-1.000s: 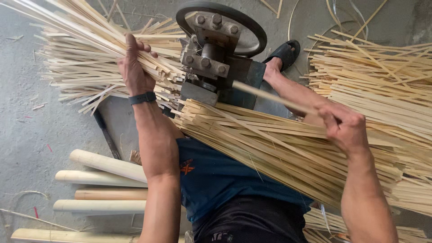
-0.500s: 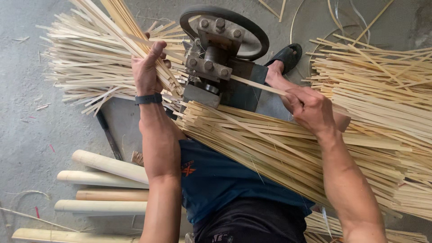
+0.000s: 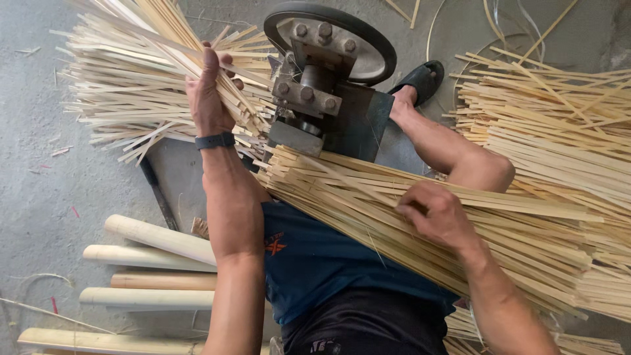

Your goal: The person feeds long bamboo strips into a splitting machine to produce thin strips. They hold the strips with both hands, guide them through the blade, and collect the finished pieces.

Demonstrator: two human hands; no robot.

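A grey metal splitting machine (image 3: 325, 98) with a round wheel stands on the floor in front of me. My left hand (image 3: 209, 92), with a dark wristband, grips thin pale bamboo strips (image 3: 138, 72) that come out to the machine's left. My right hand (image 3: 435, 212) rests on a thick bundle of bamboo strips (image 3: 526, 230) lying across my lap, fingers curled round a strip. The bundle's near end butts against the machine.
A further heap of strips (image 3: 559, 131) lies at the right. Several pale round bamboo poles (image 3: 158, 240) lie on the floor at lower left. My leg and a black sandal (image 3: 420, 79) stretch past the machine. A dark bar (image 3: 156, 190) lies on the concrete.
My right hand has drawn back from near the machine toward me along the bundle. My left hand has stayed on the strips at the machine's left, shifting slightly.
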